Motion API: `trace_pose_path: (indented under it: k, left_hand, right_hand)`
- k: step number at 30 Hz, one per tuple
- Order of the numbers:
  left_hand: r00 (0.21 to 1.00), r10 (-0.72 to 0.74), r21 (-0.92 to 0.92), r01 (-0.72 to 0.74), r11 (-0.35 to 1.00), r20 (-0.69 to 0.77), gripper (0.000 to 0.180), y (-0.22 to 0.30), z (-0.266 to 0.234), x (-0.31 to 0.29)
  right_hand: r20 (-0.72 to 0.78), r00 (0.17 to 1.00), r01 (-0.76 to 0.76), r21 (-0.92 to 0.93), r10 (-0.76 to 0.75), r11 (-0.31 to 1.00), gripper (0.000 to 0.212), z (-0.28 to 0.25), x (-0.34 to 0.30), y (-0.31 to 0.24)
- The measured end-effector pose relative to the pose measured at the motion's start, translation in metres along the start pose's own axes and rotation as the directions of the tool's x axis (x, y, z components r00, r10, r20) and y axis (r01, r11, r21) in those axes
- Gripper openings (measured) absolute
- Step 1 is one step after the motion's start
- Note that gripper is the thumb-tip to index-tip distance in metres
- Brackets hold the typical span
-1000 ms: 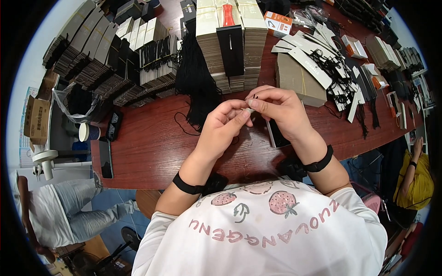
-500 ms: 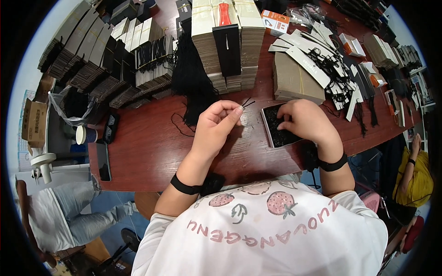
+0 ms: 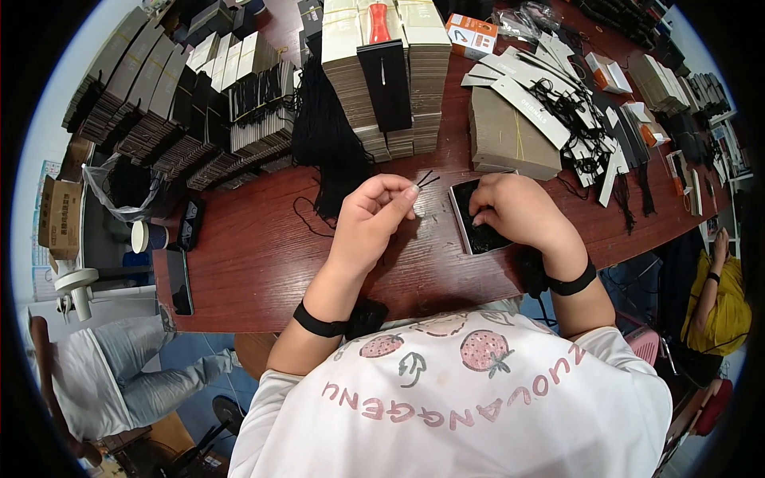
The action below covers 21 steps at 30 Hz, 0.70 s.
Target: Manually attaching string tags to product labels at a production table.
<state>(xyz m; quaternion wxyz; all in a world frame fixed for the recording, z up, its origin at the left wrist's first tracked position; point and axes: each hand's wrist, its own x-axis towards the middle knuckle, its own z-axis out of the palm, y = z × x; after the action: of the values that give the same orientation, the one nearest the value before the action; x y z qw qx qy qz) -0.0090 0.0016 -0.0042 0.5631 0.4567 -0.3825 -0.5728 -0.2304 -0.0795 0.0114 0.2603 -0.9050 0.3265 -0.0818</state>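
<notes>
My left hand (image 3: pixel 368 219) is closed in a pinch above the table, with two thin black cord ends (image 3: pixel 429 180) sticking out past the thumb and forefinger. To its right stands a small shallow white-edged box (image 3: pixel 460 221) full of tiny black pieces. My right hand (image 3: pixel 522 209) reaches into this box from above, its fingers bent down and thumb close to the forefinger. What those fingertips hold, if anything, is too small to make out. A thick hank of black cords (image 3: pixel 319 131) lies on the table beyond my left hand.
Tall banded stacks of cards (image 3: pixel 426 88) stand at the back, a black piece and a red-handled tool (image 3: pixel 378 24) among them. A card stack (image 3: pixel 510 139) and loose corded tags (image 3: pixel 534 107) lie right. A paper cup (image 3: pixel 147 236) and phone (image 3: pixel 179 280) sit left. People are nearby.
My right hand has shifted slightly left within the box, its fingers staying low among the black pieces. My left hand keeps its pinch on the cord, almost unmoved.
</notes>
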Motion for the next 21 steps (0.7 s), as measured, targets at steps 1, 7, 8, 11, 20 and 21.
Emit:
trace_pose_path:
  k: [1,7,8,11,20,21]
  left_hand:
    - [1.0,0.007,0.002,-0.007,1.0,0.003,0.012,0.0,0.0,0.0]
    - [1.0,0.003,0.003,-0.003,1.0,0.008,0.012,0.002,0.0,-0.001]
    - [1.0,0.002,0.002,-0.002,1.0,0.01,0.012,0.002,0.001,0.0]
    - [1.0,0.008,-0.012,-0.008,1.0,0.024,0.012,0.001,0.003,0.0]
    - [0.999,-0.02,0.004,0.019,1.0,0.044,0.012,0.002,0.005,-0.002]
    - [0.998,-0.028,-0.007,0.029,1.0,0.055,0.013,0.002,0.004,-0.001]
  right_hand:
    - [-0.001,1.0,-0.002,0.0,0.002,1.0,0.01,-0.001,0.0,0.0]
    - [-0.138,0.99,-0.029,0.057,0.037,0.998,0.005,-0.015,0.001,0.0]
    - [-0.122,0.984,-0.095,0.255,0.129,0.962,0.006,-0.016,0.001,-0.001]
    - [-0.08,0.967,-0.165,0.534,0.244,0.829,0.011,-0.017,0.0,0.0]
    - [-0.023,0.975,-0.099,0.847,0.223,0.522,0.019,-0.024,0.008,-0.022]
    - [-0.023,0.982,-0.076,0.863,0.189,0.499,0.018,-0.024,0.008,-0.022]
